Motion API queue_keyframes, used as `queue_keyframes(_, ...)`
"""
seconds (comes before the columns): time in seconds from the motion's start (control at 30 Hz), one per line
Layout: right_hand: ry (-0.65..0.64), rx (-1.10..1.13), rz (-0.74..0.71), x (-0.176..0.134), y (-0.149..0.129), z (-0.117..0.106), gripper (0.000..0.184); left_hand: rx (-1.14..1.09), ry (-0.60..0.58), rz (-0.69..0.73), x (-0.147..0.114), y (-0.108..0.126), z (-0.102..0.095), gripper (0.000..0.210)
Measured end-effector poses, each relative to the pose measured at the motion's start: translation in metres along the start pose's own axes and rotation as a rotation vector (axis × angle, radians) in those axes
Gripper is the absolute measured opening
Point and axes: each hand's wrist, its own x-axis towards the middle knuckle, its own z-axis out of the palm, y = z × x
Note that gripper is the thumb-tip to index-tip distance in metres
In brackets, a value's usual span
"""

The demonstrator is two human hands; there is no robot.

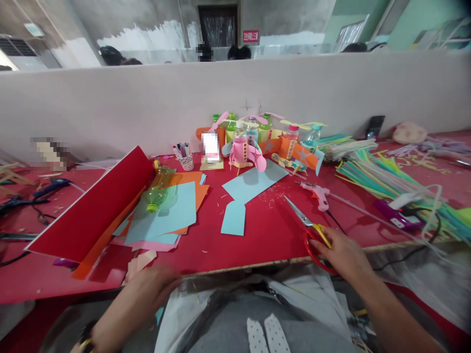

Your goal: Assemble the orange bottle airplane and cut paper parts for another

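My right hand [340, 252] is closed around the red and yellow handles of a pair of scissors [303, 215], whose blades lie over the red tabletop and point away to the left. My left hand [156, 287] is at the table's front edge, smeared by motion, its fingers hard to make out. Beyond it is a stack of blue, orange and pink paper sheets [178, 206] with a clear green plastic bottle [154, 193] lying on top. Two light blue paper pieces [253, 181] [233, 219] lie mid-table. A pink glue gun [318, 193] rests just past the scissors.
Several bottles decorated as aircraft, one with a pink wrap [241, 149], stand at the back beside a cup of pens [185, 158]. A red board [99, 211] leans at left. Bundled plastic strips [386, 181] and a purple device [399, 215] with cords lie at right.
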Motion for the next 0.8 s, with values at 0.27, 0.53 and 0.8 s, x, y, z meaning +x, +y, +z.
queue_keyframes(0.27, 0.101, 0.121, -0.109, 0.017, -0.010, 0.014, 0.037, -0.090, 0.209, 0.368, 0.174, 0.117, 0.015, 0.012)
queue_keyframes(0.53, 0.347, 0.185, -0.252, -0.001, -0.006, 0.031, 0.027, -0.029, 0.159, 0.265, 0.261, 0.175, 0.056, 0.008)
queue_keyframes(0.8, 0.378, 0.267, -0.204, -0.003, -0.012, 0.030, 0.024, -0.038, 0.111, 0.282, 0.242, 0.156, 0.042, 0.014)
